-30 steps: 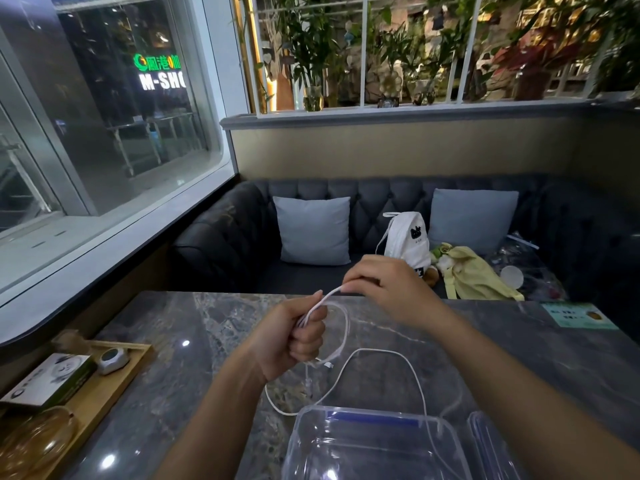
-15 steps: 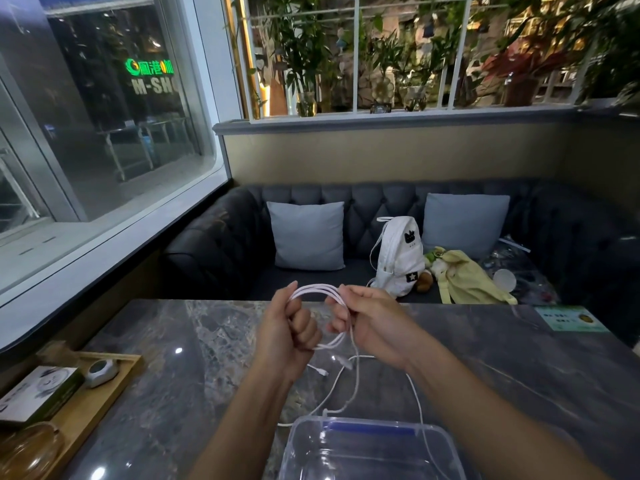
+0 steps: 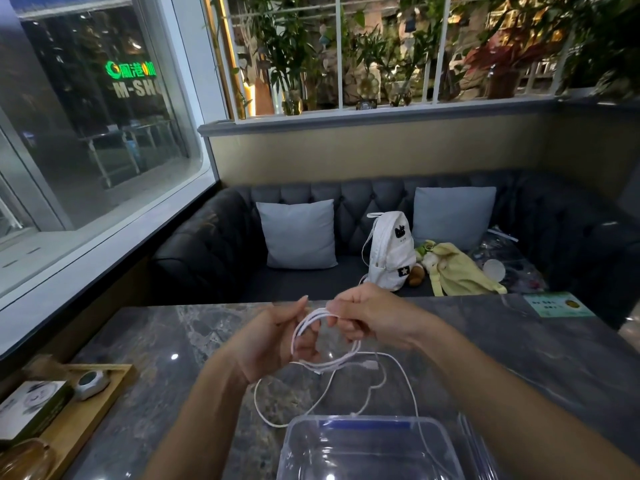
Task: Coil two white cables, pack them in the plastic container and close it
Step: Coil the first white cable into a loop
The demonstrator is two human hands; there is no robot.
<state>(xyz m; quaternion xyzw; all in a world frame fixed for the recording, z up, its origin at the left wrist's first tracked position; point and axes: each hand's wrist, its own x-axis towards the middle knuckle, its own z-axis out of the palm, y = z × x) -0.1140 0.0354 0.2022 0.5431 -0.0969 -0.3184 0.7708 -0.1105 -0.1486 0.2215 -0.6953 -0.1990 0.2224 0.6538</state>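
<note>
A white cable (image 3: 322,364) is wound in a few loops between my two hands above the grey marble table (image 3: 173,334). My left hand (image 3: 277,337) grips the loops from the left, fingers curled through them. My right hand (image 3: 367,315) pinches the top of the loops. Loose white cable (image 3: 401,372) trails down onto the table and over the rim of the clear plastic container (image 3: 367,445), which stands open at the near edge. I cannot tell whether this slack belongs to the same cable or to another one.
The container's clear lid (image 3: 479,452) lies just right of it. A wooden tray (image 3: 86,420) with a box and a small white device sits at the near left. A green card (image 3: 557,304) lies at the far right; a sofa with cushions stands behind.
The loops have dropped lower and hang wider between my hands. My left hand has loosened from a tight fist, and more slack has gathered on the table before the container.
</note>
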